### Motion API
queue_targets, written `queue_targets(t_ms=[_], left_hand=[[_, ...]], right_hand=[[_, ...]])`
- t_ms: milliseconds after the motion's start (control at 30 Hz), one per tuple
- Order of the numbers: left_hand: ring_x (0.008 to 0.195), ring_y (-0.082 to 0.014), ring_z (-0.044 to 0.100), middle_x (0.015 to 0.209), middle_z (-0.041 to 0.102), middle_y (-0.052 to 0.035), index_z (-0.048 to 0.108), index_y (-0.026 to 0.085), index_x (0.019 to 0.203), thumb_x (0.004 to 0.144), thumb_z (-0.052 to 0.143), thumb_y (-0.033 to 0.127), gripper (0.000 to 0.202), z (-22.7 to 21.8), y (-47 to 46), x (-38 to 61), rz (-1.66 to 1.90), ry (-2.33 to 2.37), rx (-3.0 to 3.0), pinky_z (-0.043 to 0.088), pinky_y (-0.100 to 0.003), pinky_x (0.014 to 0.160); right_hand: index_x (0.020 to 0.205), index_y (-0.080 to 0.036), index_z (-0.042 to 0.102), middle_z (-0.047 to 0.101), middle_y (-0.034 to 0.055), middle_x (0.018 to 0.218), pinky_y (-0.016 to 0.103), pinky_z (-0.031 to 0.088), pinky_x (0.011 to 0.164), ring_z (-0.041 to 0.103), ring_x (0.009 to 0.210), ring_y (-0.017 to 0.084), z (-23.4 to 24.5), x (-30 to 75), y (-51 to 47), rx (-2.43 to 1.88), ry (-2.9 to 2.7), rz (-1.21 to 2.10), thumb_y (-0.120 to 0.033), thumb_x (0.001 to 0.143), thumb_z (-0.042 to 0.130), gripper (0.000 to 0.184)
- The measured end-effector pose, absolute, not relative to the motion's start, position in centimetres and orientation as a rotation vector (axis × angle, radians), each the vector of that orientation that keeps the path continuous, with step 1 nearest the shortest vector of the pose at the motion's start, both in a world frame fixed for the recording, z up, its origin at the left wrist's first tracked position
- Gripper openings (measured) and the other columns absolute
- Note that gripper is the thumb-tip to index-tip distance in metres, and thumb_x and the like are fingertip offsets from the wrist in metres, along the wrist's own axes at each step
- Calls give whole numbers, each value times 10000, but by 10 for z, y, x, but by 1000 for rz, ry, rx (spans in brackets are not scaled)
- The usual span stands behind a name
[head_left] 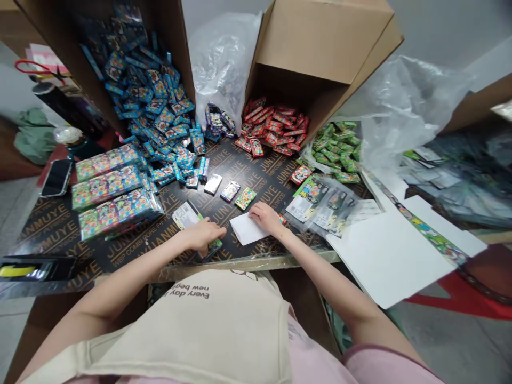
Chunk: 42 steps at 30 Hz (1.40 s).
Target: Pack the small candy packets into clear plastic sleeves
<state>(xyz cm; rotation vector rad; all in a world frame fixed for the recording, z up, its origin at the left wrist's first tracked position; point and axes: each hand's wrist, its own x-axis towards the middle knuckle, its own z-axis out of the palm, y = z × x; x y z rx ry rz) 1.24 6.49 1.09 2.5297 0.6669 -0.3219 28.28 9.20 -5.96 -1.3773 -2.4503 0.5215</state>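
My left hand (205,234) is closed at the near part of the board, its fingers bent over a flat printed packet (216,245) with green on it. Behind its wrist lies a white printed card with a green edge (186,215). My right hand (264,216) grips the upper edge of a folded white card (248,229). A bit of a red box shows beside that hand. Just beyond the hands, three small boxes stand in a slanting row: a white one (213,184), a purple-patterned one (230,191) and a green one (245,198).
Cartons spill blue boxes (160,117) and red boxes (276,128). Green boxes (338,146) lie in a plastic bag. Wrapped box stacks (112,186) and a phone (56,177) are at left. Clear printed bags (322,205) and white card sheets (396,256) lie at right.
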Motion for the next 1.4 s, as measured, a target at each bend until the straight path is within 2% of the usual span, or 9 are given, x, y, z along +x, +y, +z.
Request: queue_targets(t_ms=[200,300,400,500,633,900,1067,1233,1400], left_hand=[[872,-184,582,991,601,-63,488,258,1331,870,573,208,471,50,62,4,340,820,2397,403,-278,736],[829,-161,570,942,587,-47,595,251,1233,897,551,259,339,54,59,-9,757,988,2116,431,-272,739],[843,-160,580,913,609,-41,677,231,1107,875,592,278,252,42,55,-18,1017,1091,1858,447,-283,762],[823,-162,592,873,634,-38,707,229,1060,858,613,273,227,31,50,-18,1082,1163,1732,458,-291,745],[818,-169,616,849,657,-39,743,228,952,805,677,296,174,32,45,-15,1157,1255,1674,483,-300,738],[737,-150,644,802,689,-47,732,200,816,793,694,247,64,40,37,-13,1295,1262,1889,508,-283,689],[742,-138,630,845,670,-56,712,189,840,836,634,209,81,41,33,-18,1238,1195,2058,498,-265,669],[793,-163,647,848,687,-56,696,189,807,826,629,195,70,45,32,-21,1190,1212,1909,510,-300,727],[766,-176,660,803,702,-62,648,171,702,756,692,205,78,46,32,-21,1229,1236,1773,507,-306,709]], right_hand=[[798,-204,506,578,32,660,280,390,588,556,607,190,-64,289,98,-1373,-2302,613,-179,882,425,119],[863,-215,498,604,23,686,288,425,586,574,584,183,-51,279,101,-1443,-2096,715,-275,889,465,73],[1020,-215,515,657,74,939,330,494,702,631,740,192,-22,252,94,-1351,-1844,757,-375,857,566,234],[1163,-239,492,652,76,1063,343,527,783,655,872,187,10,216,82,-1143,-1645,958,-400,838,618,384],[1126,-237,562,681,34,882,325,542,752,674,832,185,34,182,70,-1015,-1565,1161,-383,796,680,379],[1010,-243,649,716,50,902,374,511,832,679,834,205,36,185,53,-1014,-1756,916,-316,866,590,172],[1098,-236,608,700,42,929,350,485,840,658,864,188,56,192,61,-992,-1822,939,-314,883,581,231],[762,-186,615,643,68,995,304,446,766,580,963,203,82,185,95,-981,-1878,1080,-417,794,658,237],[676,-159,586,608,6,712,255,402,659,553,720,142,84,167,114,-807,-2134,1680,-410,734,681,274]])
